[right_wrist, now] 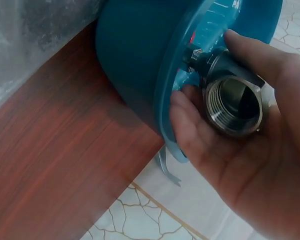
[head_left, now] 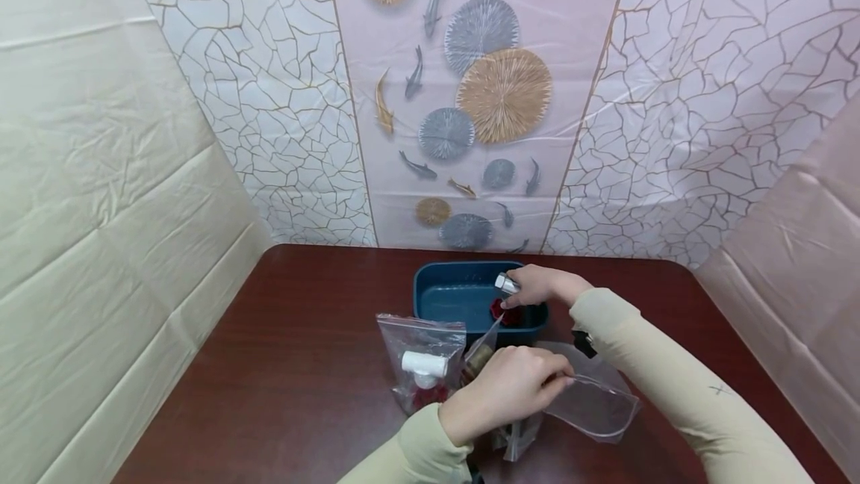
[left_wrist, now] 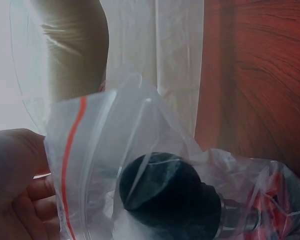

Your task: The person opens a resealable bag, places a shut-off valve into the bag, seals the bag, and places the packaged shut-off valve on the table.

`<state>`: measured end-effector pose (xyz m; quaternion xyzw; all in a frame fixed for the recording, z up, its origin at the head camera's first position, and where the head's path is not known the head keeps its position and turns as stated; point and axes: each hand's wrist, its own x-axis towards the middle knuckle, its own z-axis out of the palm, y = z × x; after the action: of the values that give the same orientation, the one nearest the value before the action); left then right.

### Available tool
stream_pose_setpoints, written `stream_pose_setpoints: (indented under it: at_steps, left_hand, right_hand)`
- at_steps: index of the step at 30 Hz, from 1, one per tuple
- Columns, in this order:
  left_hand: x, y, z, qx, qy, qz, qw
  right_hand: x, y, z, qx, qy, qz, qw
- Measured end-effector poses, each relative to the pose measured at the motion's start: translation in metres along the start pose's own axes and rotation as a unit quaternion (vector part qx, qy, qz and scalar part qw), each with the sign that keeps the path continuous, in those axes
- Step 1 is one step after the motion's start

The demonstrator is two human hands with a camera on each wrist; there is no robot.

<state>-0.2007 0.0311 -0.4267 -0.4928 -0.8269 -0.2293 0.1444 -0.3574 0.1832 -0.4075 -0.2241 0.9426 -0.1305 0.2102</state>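
Observation:
My right hand (head_left: 537,286) holds a metal valve (right_wrist: 235,100) at the right side of the blue basin (head_left: 430,269). Its threaded opening faces the right wrist camera, and its red handle (head_left: 504,312) points down into the basin. Over the table in front, my left hand (head_left: 507,387) pinches the edge of a clear zip bag (head_left: 594,405), whose mouth spreads to the right. Beside the left hand, a bag (left_wrist: 90,165) with a red seal line holds a dark-looking valve (left_wrist: 165,192) with a red handle.
Left of the left hand stands a clear bag (head_left: 396,338) with a white tee-shaped valve (head_left: 425,364). Another bag with a brass-coloured part (head_left: 479,357) is partly hidden behind that hand. Patterned cloth walls (head_left: 309,95) enclose the brown table (head_left: 269,379).

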Motion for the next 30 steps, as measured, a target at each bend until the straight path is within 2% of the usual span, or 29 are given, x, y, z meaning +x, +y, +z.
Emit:
stream_pose_setpoints:
  at_steps: [2,11,14,20,24,30]
  left_hand:
    - [0.000,0.000,-0.001,0.002,0.000,-0.001,1.0000]
    - [-0.001,0.003,-0.001,0.001,-0.007,-0.001,1.0000]
    - [-0.001,0.005,0.001,0.007,-0.008,0.000,0.9999]
    - [-0.001,0.007,0.005,-0.003,-0.013,-0.006,0.9999]
    - [-0.001,0.008,0.006,-0.005,-0.011,-0.004,0.9999]
    - [0.002,0.006,0.004,-0.005,-0.014,-0.003,0.9999]
  right_hand:
    - [0.000,-0.001,0.001,-0.025,0.028,-0.003,0.9993]
    - [0.001,-0.004,0.009,-0.019,0.121,-0.009,0.9924]
    - [-0.002,-0.008,0.010,-0.015,0.134,-0.008,0.9908]
    - [-0.011,-0.011,0.012,-0.007,0.133,-0.016,0.9909]
    - [-0.022,-0.018,-0.002,-0.010,0.156,-0.031,0.9872]
    - [-0.044,-0.031,-0.045,-0.025,0.198,-0.058,0.9782]
